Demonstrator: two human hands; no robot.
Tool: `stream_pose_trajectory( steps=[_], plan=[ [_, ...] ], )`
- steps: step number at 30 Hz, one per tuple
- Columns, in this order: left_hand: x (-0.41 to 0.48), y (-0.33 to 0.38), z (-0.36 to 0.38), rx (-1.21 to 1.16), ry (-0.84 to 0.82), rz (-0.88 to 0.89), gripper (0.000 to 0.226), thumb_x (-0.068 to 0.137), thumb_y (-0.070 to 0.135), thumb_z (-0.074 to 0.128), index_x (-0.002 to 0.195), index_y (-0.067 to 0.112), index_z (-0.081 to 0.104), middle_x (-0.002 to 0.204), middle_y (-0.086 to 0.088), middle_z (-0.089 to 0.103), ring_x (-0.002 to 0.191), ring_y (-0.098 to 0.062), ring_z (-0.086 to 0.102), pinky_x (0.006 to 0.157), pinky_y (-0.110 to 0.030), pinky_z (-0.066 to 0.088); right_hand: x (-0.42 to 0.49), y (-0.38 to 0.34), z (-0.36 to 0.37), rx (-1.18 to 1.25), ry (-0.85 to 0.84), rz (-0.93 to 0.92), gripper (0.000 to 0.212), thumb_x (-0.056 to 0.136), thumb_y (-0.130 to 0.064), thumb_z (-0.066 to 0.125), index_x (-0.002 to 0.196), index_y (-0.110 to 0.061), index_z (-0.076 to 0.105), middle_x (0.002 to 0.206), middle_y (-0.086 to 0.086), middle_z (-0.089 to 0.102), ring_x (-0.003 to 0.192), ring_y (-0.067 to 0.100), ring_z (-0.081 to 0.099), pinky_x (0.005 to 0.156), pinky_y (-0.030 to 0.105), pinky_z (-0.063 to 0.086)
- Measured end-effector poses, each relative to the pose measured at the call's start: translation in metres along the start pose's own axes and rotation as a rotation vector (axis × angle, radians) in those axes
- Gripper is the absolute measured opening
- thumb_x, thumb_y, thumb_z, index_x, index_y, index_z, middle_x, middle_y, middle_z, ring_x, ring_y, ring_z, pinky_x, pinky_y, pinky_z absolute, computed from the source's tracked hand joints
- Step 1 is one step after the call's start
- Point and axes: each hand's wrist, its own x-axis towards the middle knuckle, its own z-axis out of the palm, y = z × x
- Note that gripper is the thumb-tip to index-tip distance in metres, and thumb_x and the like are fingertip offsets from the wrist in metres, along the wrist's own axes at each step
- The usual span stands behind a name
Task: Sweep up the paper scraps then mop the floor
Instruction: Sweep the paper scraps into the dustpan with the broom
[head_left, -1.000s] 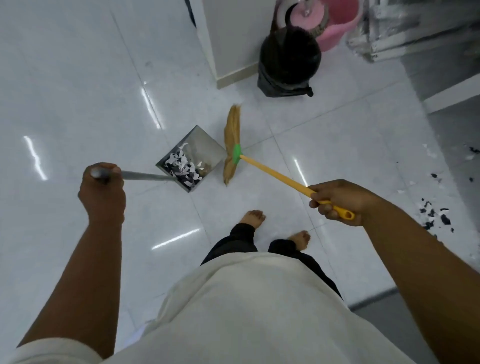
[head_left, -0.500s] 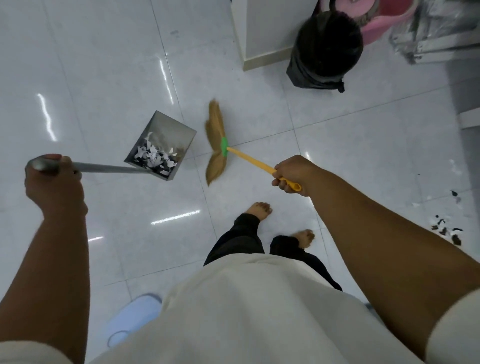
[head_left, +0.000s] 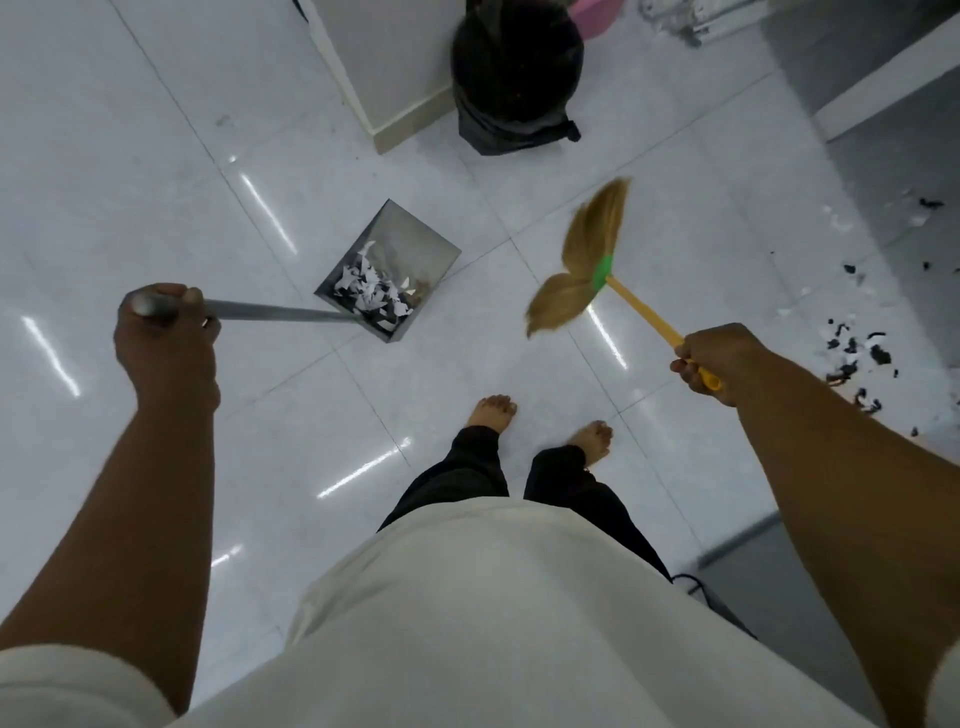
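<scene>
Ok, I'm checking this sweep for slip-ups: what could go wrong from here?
1. The dustpan, loaded with scraps and carried by the left hand on a long handle, could tip and spill them.
2. The scrap pile lying on the floor at the right may get missed.
3. The raised broom in the right hand might flick debris around.

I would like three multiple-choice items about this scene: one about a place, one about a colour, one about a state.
1. Where do loose scraps still lie on the floor?
A. to the person's right
B. to the person's left
C. between the feet

2. What colour is the band on the broom?
A. red
B. green
C. blue

3. What is the state of the dustpan?
A. empty
B. upside down
C. holding scraps

Answers: 1 A, dark and white bits lie beyond the right hand. 2 B, a green collar joins bristles and yellow handle. 3 C, torn paper is piled inside; the left hand holds its handle.
</scene>
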Motion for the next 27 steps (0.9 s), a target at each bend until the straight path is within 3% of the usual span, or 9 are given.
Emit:
stream_pose_trajectory(
  steps=[2,3,4,6,8,12,16,24,27],
  plan=[
    [-0.010,-0.010,-0.001,0.002,0.031,0.238,0.044,0.107,0.006,0.028,0.152,0.002,0.028,0.158,-0.013,0.030,0.145,-0.025,0.030,0.118,-0.033,0.023,0.005,0.023,-0.021,0.076,0.052,0.036,0.015,0.094,0.002,0.048,0.079,0.004,0.052,0.070,0.016,0.053,0.049,0.016,0.040,0.032,0.013,0.034],
    [-0.030,-0.022,-0.031,-0.054,0.213,0.256,0.043,0.107,0.005,0.031,0.150,-0.001,0.031,0.154,-0.014,0.035,0.141,-0.025,0.035,0.118,-0.035,0.025,0.006,0.035,-0.030,0.121,0.075,0.042,0.018,0.094,0.002,0.046,0.076,0.003,0.051,0.069,0.016,0.052,0.049,0.017,0.041,0.031,0.013,0.034],
    [-0.066,-0.029,-0.076,-0.090,0.514,0.165,0.039,0.105,0.004,0.037,0.143,-0.003,0.039,0.144,-0.015,0.044,0.132,-0.024,0.043,0.117,-0.039,0.030,0.004,0.047,-0.038,0.173,0.093,0.042,0.020,0.094,0.002,0.045,0.075,0.002,0.051,0.069,0.016,0.052,0.048,0.018,0.042,0.032,0.015,0.034],
    [-0.107,-0.032,-0.166,-0.711,0.971,-0.023,0.013,0.097,0.005,0.054,0.109,0.004,0.059,0.112,-0.013,0.057,0.104,-0.021,0.057,0.105,-0.043,0.049,-0.007,0.071,-0.052,0.282,0.126,0.019,0.019,0.092,0.001,0.045,0.075,-0.001,0.053,0.071,0.016,0.054,0.048,0.018,0.044,0.039,0.021,0.037],
    [-0.130,-0.027,-0.226,-0.950,1.214,-0.129,0.009,0.089,0.013,0.063,0.089,0.019,0.058,0.095,-0.008,0.061,0.087,-0.018,0.062,0.088,-0.039,0.058,-0.025,0.097,-0.066,0.365,0.125,-0.051,0.015,0.089,0.000,0.049,0.078,-0.006,0.058,0.072,0.015,0.057,0.046,0.017,0.047,0.043,0.025,0.039],
    [-0.091,0.030,-0.221,-0.890,1.082,-0.026,0.008,0.085,0.019,0.065,0.090,0.018,0.059,0.094,-0.008,0.062,0.083,-0.017,0.062,0.084,-0.037,0.059,-0.055,0.140,-0.099,0.508,-0.004,-0.101,0.020,0.090,-0.002,0.055,0.091,-0.021,0.062,0.073,0.014,0.061,0.047,0.015,0.045,0.042,0.025,0.038],
    [-0.065,0.077,-0.224,-0.854,1.065,-0.002,0.006,0.084,0.021,0.065,0.087,0.023,0.061,0.093,-0.003,0.065,0.084,-0.013,0.065,0.084,-0.037,0.061,-0.039,0.169,-0.130,0.530,-0.117,-0.042,0.024,0.091,-0.001,0.056,0.110,-0.014,0.060,0.080,0.019,0.062,0.049,0.016,0.044,0.039,0.023,0.035],
    [-0.031,0.176,-0.201,-0.689,0.983,0.094,0.007,0.083,0.029,0.069,0.084,0.029,0.063,0.099,-0.006,0.067,0.092,-0.019,0.069,0.083,-0.035,0.061,0.037,0.234,-0.185,-0.033,0.050,-0.009,0.019,0.090,-0.004,0.052,0.105,-0.005,0.064,0.084,0.017,0.064,0.065,0.028,0.059,0.053,0.029,0.047],
    [-0.019,0.211,-0.191,-0.645,0.954,0.124,0.008,0.083,0.032,0.070,0.087,0.030,0.063,0.102,-0.008,0.068,0.098,-0.022,0.071,0.083,-0.034,0.061,0.050,0.257,-0.213,-0.032,0.114,-0.015,0.013,0.088,-0.003,0.050,0.095,-0.006,0.061,0.088,0.020,0.064,0.071,0.029,0.058,0.061,0.032,0.048]
  ],
)
